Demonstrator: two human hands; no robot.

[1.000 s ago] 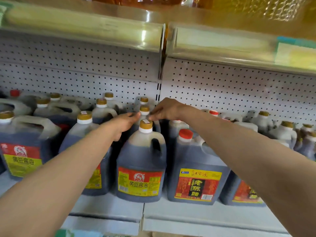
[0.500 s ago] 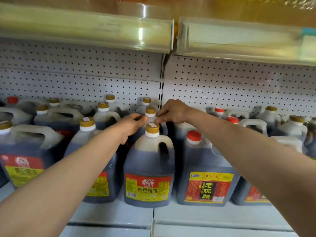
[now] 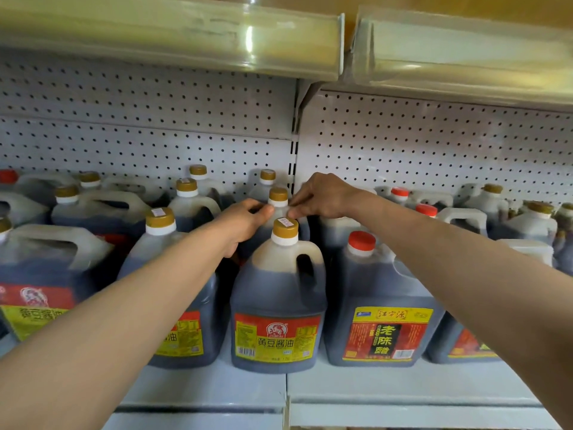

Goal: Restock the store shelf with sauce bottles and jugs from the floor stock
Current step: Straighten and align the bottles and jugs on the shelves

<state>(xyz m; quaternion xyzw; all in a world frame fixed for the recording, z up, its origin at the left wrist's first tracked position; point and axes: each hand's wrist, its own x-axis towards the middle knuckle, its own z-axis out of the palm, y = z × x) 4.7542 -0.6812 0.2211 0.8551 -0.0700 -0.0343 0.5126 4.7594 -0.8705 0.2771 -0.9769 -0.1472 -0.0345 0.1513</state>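
Head view: shelf, pale grey, stocked with dark-liquid jugs in rows front to back against a white pegboard back panel. Front jug, gold cap with small white sticker, red-and-yellow label, upright at shelf centre, handle facing 3 o'clock. Second-row jug, gold cap, stands directly behind it at 12 o'clock; only its cap and neck show. Left hand, reaching in from 7 o'clock, fingers curled around the second-row jug's shoulder on its left side, thumb near the cap's base. Right hand, reaching in from 4 o'clock, fingertips bunched in a narrow pinch at the same jug's neck, just below the cap; whether anything small sits between the fingertips cannot be told. Vinegar jug, red cap, red-and-yellow label, just beside the front jug at 3 o'clock. Further gold-capped jugs at 9 o'clock. Upper shelf edge carries 2 clear price-strip holders at 12 o'clock.
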